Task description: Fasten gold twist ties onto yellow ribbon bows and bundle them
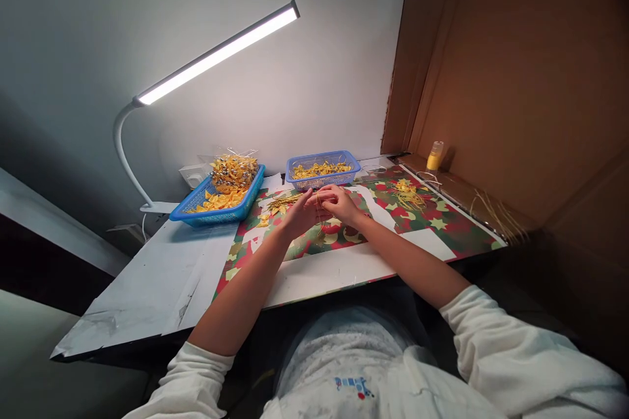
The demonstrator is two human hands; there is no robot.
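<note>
My left hand [299, 215] and my right hand [341, 204] meet above the middle of the table, fingertips together. A thin gold cord [319, 216] runs between the fingers and hangs a little below them. Both hands are closed around it, though the fingers overlap and partly hide what they grip. Just left of my left hand lies a bundle of gold cords [285, 201], with a few small yellow ribbon pieces [264, 218] beside it.
A blue basket [253, 200] holds yellow pieces and a beaded bunch [233, 172]. Behind my hands stands a periwinkle basket [322, 179] of yellow ribbons. Rightward lie finished-looking yellow tassels [409, 195], a small yellow-filled bottle [435, 156] and cardboard [511, 78]. A lamp [221, 55] overhangs the left.
</note>
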